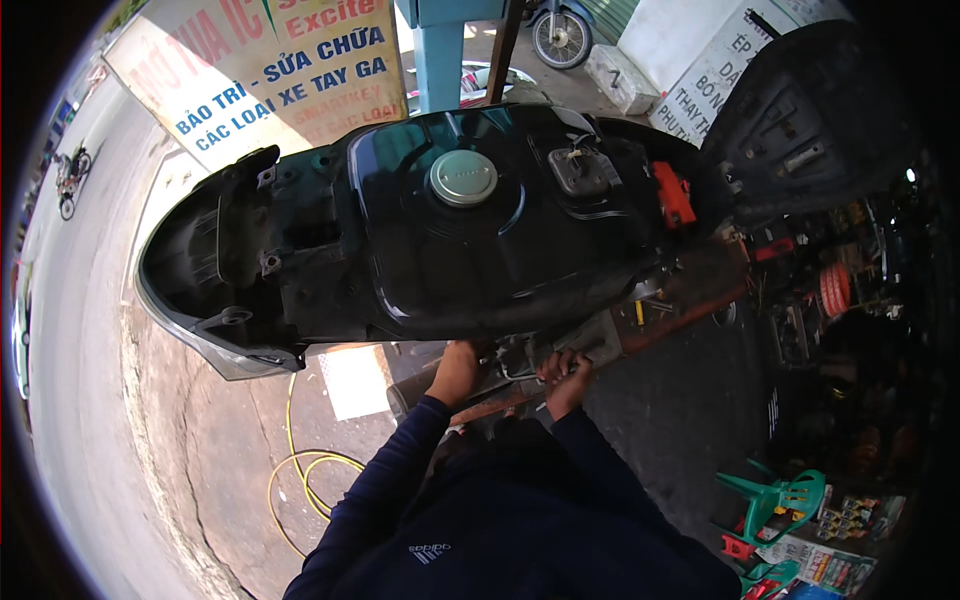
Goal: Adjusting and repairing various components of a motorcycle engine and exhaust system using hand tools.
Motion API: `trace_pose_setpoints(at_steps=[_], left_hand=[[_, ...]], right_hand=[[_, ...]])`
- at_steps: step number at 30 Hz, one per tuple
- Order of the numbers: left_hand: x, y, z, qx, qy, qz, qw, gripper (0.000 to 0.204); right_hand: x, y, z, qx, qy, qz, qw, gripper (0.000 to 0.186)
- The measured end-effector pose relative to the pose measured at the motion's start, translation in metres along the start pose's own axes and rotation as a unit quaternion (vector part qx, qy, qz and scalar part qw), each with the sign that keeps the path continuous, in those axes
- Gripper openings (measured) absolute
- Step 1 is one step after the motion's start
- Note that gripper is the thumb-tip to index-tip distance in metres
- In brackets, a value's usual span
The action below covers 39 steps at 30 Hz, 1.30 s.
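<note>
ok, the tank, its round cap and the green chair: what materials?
Tank: probably painted metal, glossy black, bright reflections along its edges.
Cap: satin, silvery, soft sheen; metal or coated plastic, unclear.
Chair: likely moulded plastic, uniform green, thin curved shape.

Seen from the wearer's own head, a single wide fisheye view looks steeply down past dark sleeves [388,470] that enter from the lower edge. The left hand [457,374] and right hand [568,380] appear just below the centre at close range. The motorbike [440,260], viewed from above, spans the frame beyond them, with a signboard [270,85] farther ahead at the top. A street [95,330] bends along the left rim, and black shadow rounds the corners.
</note>
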<state>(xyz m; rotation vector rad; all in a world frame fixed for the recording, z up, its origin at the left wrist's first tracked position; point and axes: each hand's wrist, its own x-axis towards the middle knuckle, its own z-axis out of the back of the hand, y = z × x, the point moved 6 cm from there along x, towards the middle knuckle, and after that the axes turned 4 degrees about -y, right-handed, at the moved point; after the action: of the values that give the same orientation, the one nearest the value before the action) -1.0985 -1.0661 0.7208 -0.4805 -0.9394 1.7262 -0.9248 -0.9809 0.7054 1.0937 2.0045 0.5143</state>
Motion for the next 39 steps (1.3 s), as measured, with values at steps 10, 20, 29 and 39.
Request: trace_pose_setpoints(at_steps=[10, 20, 29, 39], left_hand=[[-0.011, -0.029, 0.031, -0.131, -0.003, 0.004, 0.991, 0.021], [-0.019, -0.014, 0.041, -0.191, -0.058, 0.054, 0.978, 0.022], [-0.013, -0.008, 0.034, -0.118, -0.025, 0.157, 0.980, 0.026], [-0.018, 0.014, 0.027, -0.189, -0.063, 0.178, 0.964, 0.020]], right_hand=[[0.023, 0.015, 0.006, 0.065, -0.001, -0.061, 0.996, 0.035], [0.013, 0.022, -0.019, 0.006, 0.108, -0.063, 0.992, 0.038], [0.014, 0.016, -0.011, 0.075, 0.126, 0.008, 0.989, 0.033], [0.018, 0.017, -0.003, 0.118, 0.068, 0.024, 0.990, 0.030]])
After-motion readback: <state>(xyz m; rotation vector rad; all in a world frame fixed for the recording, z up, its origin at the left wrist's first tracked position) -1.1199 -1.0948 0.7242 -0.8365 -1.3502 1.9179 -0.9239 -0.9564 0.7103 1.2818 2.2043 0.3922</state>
